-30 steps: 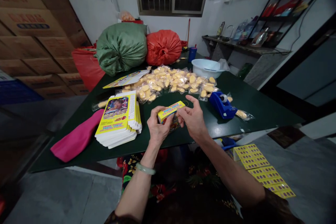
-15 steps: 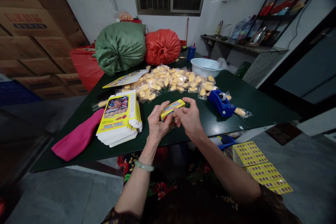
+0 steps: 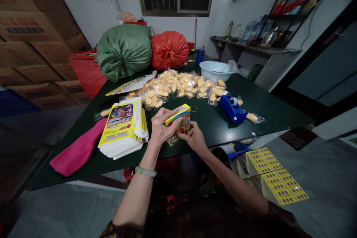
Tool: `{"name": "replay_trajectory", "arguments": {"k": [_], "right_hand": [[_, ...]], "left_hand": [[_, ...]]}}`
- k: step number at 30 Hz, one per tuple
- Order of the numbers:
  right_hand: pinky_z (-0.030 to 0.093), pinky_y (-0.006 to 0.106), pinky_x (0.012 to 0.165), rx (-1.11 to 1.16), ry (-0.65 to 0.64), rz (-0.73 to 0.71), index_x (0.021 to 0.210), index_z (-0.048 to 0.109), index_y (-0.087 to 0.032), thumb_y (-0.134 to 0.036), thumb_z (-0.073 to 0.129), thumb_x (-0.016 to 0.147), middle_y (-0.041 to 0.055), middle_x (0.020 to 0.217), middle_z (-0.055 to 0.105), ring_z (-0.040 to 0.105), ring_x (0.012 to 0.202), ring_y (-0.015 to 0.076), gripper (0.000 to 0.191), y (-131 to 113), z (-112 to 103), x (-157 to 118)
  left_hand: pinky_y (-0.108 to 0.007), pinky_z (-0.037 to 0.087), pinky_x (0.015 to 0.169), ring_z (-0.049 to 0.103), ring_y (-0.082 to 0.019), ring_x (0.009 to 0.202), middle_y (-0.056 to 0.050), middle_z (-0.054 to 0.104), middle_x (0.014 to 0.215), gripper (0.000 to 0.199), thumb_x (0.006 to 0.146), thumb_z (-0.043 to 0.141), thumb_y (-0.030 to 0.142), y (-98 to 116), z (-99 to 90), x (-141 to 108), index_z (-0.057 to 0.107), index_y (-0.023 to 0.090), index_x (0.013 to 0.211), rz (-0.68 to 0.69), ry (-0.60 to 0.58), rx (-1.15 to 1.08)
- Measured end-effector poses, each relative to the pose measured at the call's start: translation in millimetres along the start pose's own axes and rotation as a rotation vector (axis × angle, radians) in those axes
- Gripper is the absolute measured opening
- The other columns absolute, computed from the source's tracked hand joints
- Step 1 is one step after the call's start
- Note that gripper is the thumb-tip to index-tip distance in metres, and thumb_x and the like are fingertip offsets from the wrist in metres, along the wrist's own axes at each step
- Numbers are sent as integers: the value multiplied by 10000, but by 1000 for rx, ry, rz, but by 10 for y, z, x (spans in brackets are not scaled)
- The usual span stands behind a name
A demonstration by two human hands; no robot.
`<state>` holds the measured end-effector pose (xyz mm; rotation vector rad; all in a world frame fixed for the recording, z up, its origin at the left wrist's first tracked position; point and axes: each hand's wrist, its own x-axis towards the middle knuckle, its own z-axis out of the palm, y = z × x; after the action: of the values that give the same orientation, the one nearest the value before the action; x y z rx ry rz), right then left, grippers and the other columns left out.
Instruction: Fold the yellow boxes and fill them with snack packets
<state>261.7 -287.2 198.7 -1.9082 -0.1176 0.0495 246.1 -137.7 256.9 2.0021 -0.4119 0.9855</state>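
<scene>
A small yellow carton point(image 3: 181, 126) with a colourful printed front stands at the table's near edge, tilted slightly. My left hand point(image 3: 160, 128) grips it from the left, thumb across the front and fingers over the top. At its lower right side, my right hand point(image 3: 197, 139) has its fingers bent and pressed to the edge and front of the carton. A thin yellowish loop point(image 3: 193, 109) shows by the carton's upper right corner. To the left lies a stack of flat printed cartons point(image 3: 122, 126). The carton's back is hidden.
Behind my hands spread many clear-wrapped yellow oval pieces point(image 3: 178, 83). A blue tape dispenser point(image 3: 232, 109) stands right, a white basin point(image 3: 214, 70) behind it. Pink cloth point(image 3: 79, 148) lies left; green point(image 3: 124, 50) and red sacks point(image 3: 169, 50) sit at the back. Yellow boxes point(image 3: 279, 174) lie on the floor.
The carton has been turned more upright, so its printed front faces me. My right hand has slid from its top end down to the lower right side. The view shifted slightly.
</scene>
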Motion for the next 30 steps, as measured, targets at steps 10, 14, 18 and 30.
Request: {"name": "replay_trajectory", "arguments": {"k": [10,14,18,30], "right_hand": [[521,289,615,194,-336,-219,960,635,-190,-425,755,665,17,836,661,624,731,174,396,-30,-1040,-198],[340,181,337,323,254,-72,1027,537,-205,-488,759,647,-58,575,583,442,386,76,523,77,-1860,49],[292,153,305,363,786,151,1070,418,-222,-415,781,663,-114,479,478,385,345,67,579,335,-2716,609],[466,174,492,298,850,570,958,589,-107,-259,568,914,-8,786,587,537,579,56,160,906,-3315,1896]], "left_hand": [[-256,535,724,627,-152,903,-69,632,1012,255,805,629,150,422,-9,-76,679,214,1048,81,-112,-238],[-265,540,791,630,-146,939,-60,585,1120,321,796,645,172,292,37,-156,638,234,1111,-102,80,-246],[-224,541,743,642,-114,777,-35,637,954,250,767,677,284,1,89,-429,665,189,998,-328,112,-110],[-243,540,636,659,-158,728,-53,669,891,367,666,687,479,-331,183,-719,692,175,872,-582,51,36]]}}
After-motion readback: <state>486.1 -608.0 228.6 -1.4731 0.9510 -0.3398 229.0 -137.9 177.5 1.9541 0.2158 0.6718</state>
